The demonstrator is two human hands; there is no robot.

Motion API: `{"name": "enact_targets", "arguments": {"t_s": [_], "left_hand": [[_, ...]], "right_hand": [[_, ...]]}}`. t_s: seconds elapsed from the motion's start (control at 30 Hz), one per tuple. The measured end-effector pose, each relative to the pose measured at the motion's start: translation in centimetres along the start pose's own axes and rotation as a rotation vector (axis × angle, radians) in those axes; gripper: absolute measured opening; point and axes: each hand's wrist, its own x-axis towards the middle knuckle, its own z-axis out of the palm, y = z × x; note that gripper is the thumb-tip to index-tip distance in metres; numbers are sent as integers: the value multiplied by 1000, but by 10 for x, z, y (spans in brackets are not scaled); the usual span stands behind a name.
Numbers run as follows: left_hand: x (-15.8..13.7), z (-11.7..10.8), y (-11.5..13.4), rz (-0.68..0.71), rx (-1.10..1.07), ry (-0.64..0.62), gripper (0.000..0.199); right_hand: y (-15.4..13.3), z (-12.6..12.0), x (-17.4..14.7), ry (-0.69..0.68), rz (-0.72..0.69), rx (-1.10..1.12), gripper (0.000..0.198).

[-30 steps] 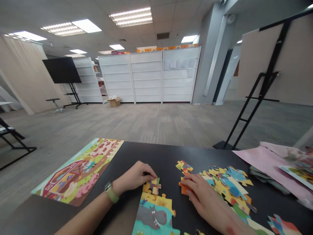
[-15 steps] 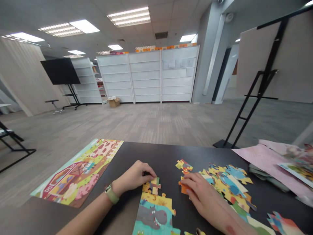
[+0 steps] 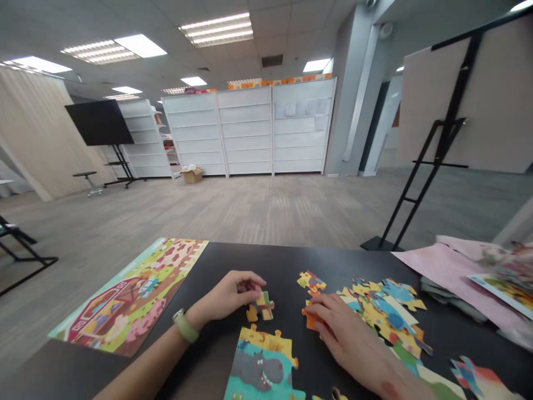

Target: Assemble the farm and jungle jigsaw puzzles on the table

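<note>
My left hand (image 3: 233,295), with a green-banded watch at the wrist, pinches a yellow and brown puzzle piece (image 3: 263,307) between thumb and fingers. Just below, apart from that piece, lies a joined puzzle section (image 3: 266,358) with a grey hippo on blue water. My right hand (image 3: 339,328) is at the right with its fingertips closed on an orange puzzle piece (image 3: 311,320), mostly covered by the fingers. A small joined pair of yellow and red pieces (image 3: 312,282) lies beyond those fingertips.
A heap of loose puzzle pieces (image 3: 389,308) spreads right of my right hand. The farm picture sheet (image 3: 129,300) lies at the left of the black table (image 3: 266,256). Pink paper (image 3: 441,266) and grey cloth sit at the right edge. An easel (image 3: 433,144) stands beyond.
My left hand has lifted its puzzle piece up and away from the hippo section, leaving a gap between them. The right hand stays on the orange piece.
</note>
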Motion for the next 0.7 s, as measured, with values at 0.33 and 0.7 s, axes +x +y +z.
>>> {"name": "enact_targets", "arguments": {"t_s": [0.33, 0.7], "left_hand": [[-2, 8, 9, -163, -183, -26, 46], [-4, 0, 7, -100, 182, -10, 21]], "right_hand": [[-3, -2, -1, -10, 8, 10, 32], [0, 0, 0, -23, 7, 1, 32]]}}
